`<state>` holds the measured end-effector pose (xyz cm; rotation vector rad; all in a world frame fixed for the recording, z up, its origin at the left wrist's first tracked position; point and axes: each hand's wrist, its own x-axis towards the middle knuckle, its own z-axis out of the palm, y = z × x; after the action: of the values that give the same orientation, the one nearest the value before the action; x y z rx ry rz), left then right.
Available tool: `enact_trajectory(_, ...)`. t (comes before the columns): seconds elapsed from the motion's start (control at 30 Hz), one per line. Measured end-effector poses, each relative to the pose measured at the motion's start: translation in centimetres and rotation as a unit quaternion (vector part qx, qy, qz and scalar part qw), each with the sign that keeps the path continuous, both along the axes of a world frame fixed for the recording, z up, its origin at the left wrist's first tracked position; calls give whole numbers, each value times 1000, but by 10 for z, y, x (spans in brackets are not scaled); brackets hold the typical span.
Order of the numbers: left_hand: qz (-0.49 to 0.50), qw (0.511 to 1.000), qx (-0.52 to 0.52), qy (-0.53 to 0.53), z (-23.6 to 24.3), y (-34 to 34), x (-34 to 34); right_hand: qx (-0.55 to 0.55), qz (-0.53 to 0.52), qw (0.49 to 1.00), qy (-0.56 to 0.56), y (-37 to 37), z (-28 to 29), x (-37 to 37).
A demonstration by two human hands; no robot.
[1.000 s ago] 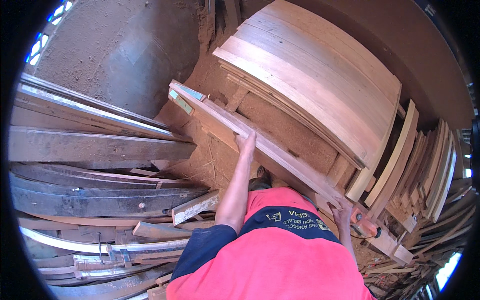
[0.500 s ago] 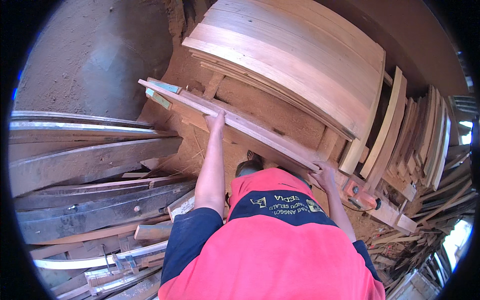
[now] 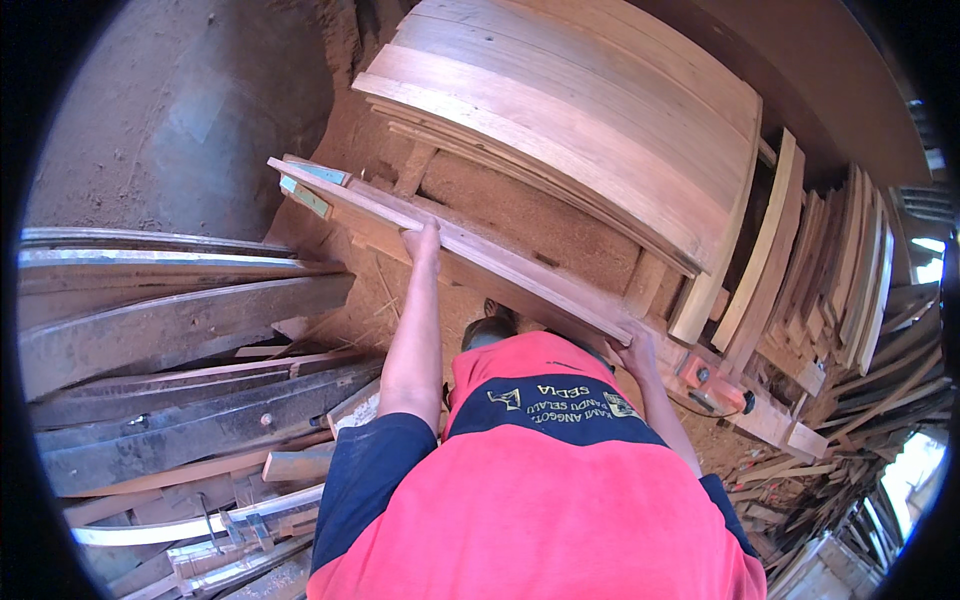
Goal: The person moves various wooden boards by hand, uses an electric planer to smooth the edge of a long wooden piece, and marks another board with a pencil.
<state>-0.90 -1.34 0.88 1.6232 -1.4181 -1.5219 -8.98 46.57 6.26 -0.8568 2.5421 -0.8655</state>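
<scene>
I hold a long pale wooden plank (image 3: 500, 265) with both hands; it runs slantwise from upper left to lower right in front of me. My left hand (image 3: 425, 242) grips its near edge with the arm stretched out. My right hand (image 3: 636, 352) grips the same plank further right, closer to my body. The plank lies just below a big stack of wide light boards (image 3: 600, 130) and partly rests against the stack's supports. My red and navy shirt fills the lower middle of the view.
Dark, weathered planks (image 3: 170, 330) lie piled at the left. Narrow boards (image 3: 830, 270) lean upright at the right, with scrap wood below them. An orange power tool (image 3: 705, 380) sits beside my right hand. Sawdust-covered ground (image 3: 180, 120) spreads at the upper left.
The plank and both hands have shifted left and slightly forward across the view, closer under the board stack. Both hands have kept their hold on it.
</scene>
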Motion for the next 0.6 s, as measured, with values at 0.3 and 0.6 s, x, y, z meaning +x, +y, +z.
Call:
enact_trajectory(0.3,43,998,-27,-47,-10,0,-5,-3,22,998,-60,-2,7,-7)
enact_trajectory(0.6,56,997,-38,-45,-37,-6,-4,-25,27,998,-47,0,2,-6)
